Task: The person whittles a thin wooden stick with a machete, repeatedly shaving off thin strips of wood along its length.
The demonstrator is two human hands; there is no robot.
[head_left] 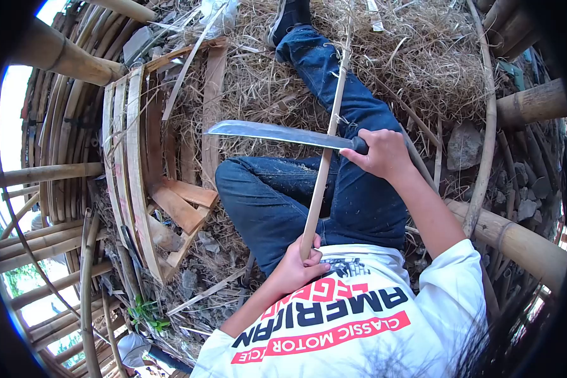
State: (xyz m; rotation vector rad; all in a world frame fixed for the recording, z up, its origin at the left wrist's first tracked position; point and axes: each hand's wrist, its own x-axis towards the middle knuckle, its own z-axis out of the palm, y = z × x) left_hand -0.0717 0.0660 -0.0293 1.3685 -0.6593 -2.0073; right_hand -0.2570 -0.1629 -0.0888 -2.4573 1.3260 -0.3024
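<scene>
My right hand point(384, 153) is wrapped round the dark handle of a machete point(277, 133), whose long blade points left across my lap. The blade crosses over a long, thin bamboo strip point(322, 179) and overlaps it in this view. Near my waist, my left hand point(302, 265) grips the lower end of that strip. From there the strip runs up over my jeans point(258, 201) and past my outstretched leg toward the top. Small pale shavings lie on the denim.
A wooden slatted crate point(132, 145) lies at the left, with loose boards point(179, 205) inside. Dry shavings point(435, 53) cover the ground ahead. Thick bamboo poles point(516, 239) stand close on the right, and bamboo fencing point(50, 173) runs along the left. A rock point(465, 145) sits right of my leg.
</scene>
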